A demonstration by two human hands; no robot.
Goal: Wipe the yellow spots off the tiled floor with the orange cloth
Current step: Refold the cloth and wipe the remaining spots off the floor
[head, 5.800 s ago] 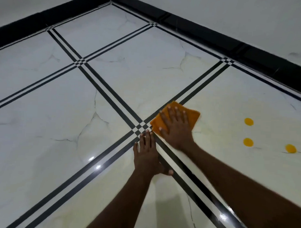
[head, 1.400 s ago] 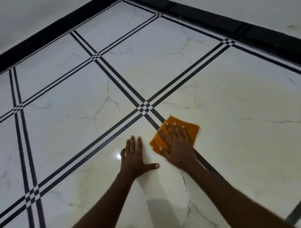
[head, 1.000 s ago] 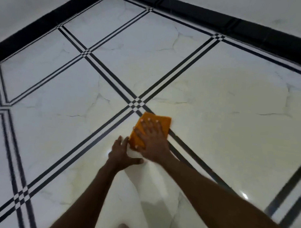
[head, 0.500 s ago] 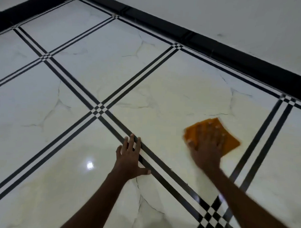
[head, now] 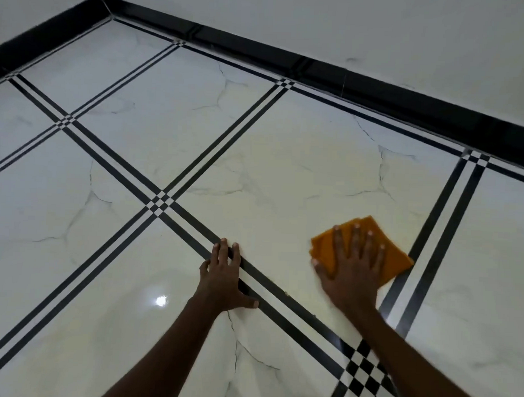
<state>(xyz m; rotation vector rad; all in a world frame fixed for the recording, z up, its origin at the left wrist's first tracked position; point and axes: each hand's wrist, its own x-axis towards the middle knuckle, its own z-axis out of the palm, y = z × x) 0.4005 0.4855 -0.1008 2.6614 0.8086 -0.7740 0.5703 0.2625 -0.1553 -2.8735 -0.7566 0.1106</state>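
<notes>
Over on the left, the tiled floor (head: 75,221) gleams, a ceiling light bouncing off the white marble and the black stripe lines (head: 113,169) crossing it. Moving in, the left hand (head: 223,281) is planted flat, fingers straight and holding nothing, lying right across one dark stripe; it looks like a prop, taking the person's weight while they lean forward. Now to the right: the right hand (head: 352,268) is spread wide, palm down, pressing the orange cloth (head: 395,256) against the tile. Not a grip, more a flat push, fingers fanned so the whole folded square bears on the floor. The cloth sits just beside the double stripe on its right, one corner touching it. And the yellow spots? None visible anywhere on the tiles in sight, only a faint creamy tint around the cloth. Further right and behind, the black skirting (head: 406,108) runs along the wall. By the look of it, this job is about finished.
</notes>
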